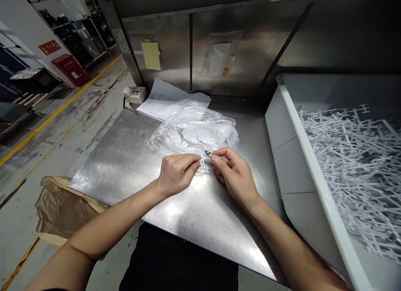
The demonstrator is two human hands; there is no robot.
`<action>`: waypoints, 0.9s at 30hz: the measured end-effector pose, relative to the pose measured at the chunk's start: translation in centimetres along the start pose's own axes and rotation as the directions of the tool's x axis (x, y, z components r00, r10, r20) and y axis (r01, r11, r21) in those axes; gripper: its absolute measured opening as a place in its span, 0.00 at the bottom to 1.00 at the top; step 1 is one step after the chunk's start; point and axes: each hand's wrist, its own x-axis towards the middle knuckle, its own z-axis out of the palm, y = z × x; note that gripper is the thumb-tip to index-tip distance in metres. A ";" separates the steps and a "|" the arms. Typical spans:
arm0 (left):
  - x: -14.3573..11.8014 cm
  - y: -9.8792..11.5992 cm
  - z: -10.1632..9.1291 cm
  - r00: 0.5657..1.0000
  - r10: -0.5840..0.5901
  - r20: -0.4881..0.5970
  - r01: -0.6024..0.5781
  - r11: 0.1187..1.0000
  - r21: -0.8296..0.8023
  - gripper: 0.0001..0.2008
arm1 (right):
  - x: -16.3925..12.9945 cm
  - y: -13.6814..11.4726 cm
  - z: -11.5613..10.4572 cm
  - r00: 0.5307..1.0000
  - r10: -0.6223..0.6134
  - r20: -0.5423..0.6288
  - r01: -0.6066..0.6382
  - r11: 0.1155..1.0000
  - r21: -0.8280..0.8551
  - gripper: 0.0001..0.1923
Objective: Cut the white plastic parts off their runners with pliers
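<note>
1. Right now both hands meet over the middle of the steel table (125, 165). Between them is a small white plastic piece (204, 162), thin and pale, partly hidden by the fingers, so its full shape cannot be told.
2. The left hand (175, 174) is closed narrowly, thumb and forefinger pinching the left side of the plastic piece.
3. The right hand (233, 172) is also pinched shut, holding a small dark metal tool (208, 153) whose tip points left toward the piece; whether it is a cutter or tweezers cannot be told.
4. The plastic piece seems to run roughly up and down between the two sets of fingertips, just above the table top, but its long axis is not clear.
5. Just behind the hands lies a clear plastic bag (192, 130), crumpled and puffed, with small pale parts showing faintly inside.
6. Behind the bag, some printed paper sheets (163, 100) lie flat, and a white socket block (135, 93) sits at the table's far left corner.
7. To the right stands a large white bin (300, 128), its wall beside the table edge, heaped with white plastic sprue sticks (354, 157) lying crisscross.
8. On the floor to the left, below the table edge, lies a brown paper bag (62, 207).
</note>
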 end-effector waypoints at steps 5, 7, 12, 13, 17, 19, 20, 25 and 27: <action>0.7 0.0 -1.1 0.992 -0.119 -0.032 0.118 0.993 -0.028 0.11 | -0.1 -1.0 -0.3 0.996 -0.080 -0.032 0.080 0.997 0.010 0.14; 0.9 0.0 -1.3 0.989 -0.143 -0.036 0.141 0.988 -0.064 0.12 | -0.3 -1.1 -0.3 0.995 -0.096 -0.016 0.096 0.995 -0.015 0.13; 0.9 0.2 -1.1 0.987 -0.161 -0.030 0.156 0.981 -0.118 0.12 | -0.5 -1.3 -0.2 0.992 -0.119 0.041 0.124 0.985 -0.123 0.13; 0.8 0.2 -1.1 0.985 -0.168 -0.029 0.163 0.979 -0.125 0.12 | -0.6 -1.3 -0.2 0.991 -0.123 0.048 0.129 0.982 -0.135 0.13; 0.8 0.2 -1.1 0.982 -0.187 -0.021 0.183 0.973 -0.143 0.11 | -0.6 -1.4 -0.4 0.988 -0.138 0.064 0.147 0.974 -0.171 0.12; 0.7 0.2 -1.1 0.982 -0.188 -0.017 0.183 0.973 -0.143 0.11 | -0.6 -1.4 -0.4 0.987 -0.142 0.070 0.153 0.970 -0.187 0.12; 0.7 0.2 -1.1 0.982 -0.190 -0.015 0.186 0.972 -0.144 0.11 | -0.7 -1.5 -0.4 0.987 -0.144 0.073 0.156 0.968 -0.195 0.12; 0.8 0.2 -1.0 0.983 -0.182 -0.022 0.178 0.974 -0.140 0.10 | -0.7 -1.9 -0.4 0.982 -0.171 0.083 0.186 0.957 -0.224 0.11; 0.8 0.2 -1.0 0.986 -0.167 -0.026 0.162 0.978 -0.131 0.10 | -0.7 -2.0 -0.4 0.980 -0.182 0.082 0.197 0.952 -0.233 0.11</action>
